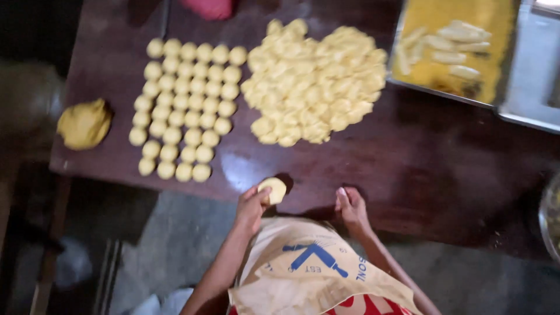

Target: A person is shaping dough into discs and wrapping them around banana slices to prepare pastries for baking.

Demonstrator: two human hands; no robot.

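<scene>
Two hands work at the near edge of the dark table (pixel 408 169), and we see them from above. Our left hand (pixel 252 209) has its fingers (pixel 261 195) curled around a flattened dough disc (pixel 273 190), pinching it at the edge so that it sits just above the table surface. Our right hand (pixel 352 209) is just beside it, apart from the disc, with its fingers (pixel 343 198) lying loosely together and flat on the table edge, holding nothing. Beyond the left fingers and a little to their left, rows of small dough balls (pixel 186 108) are laid out in a neat block. Straight beyond both hands, well apart from them, sits a heap of flattened dough pieces (pixel 315 81). Far off to the left of the left fingers, near the table corner, lies a big lump of dough (pixel 84 123). Beyond the right fingers and to their right, a metal tray (pixel 449 94) holds yellow crumbs and several pale rolled sticks (pixel 449 44). Below the hands we see a cream apron (pixel 309 274) with a blue print.
</scene>
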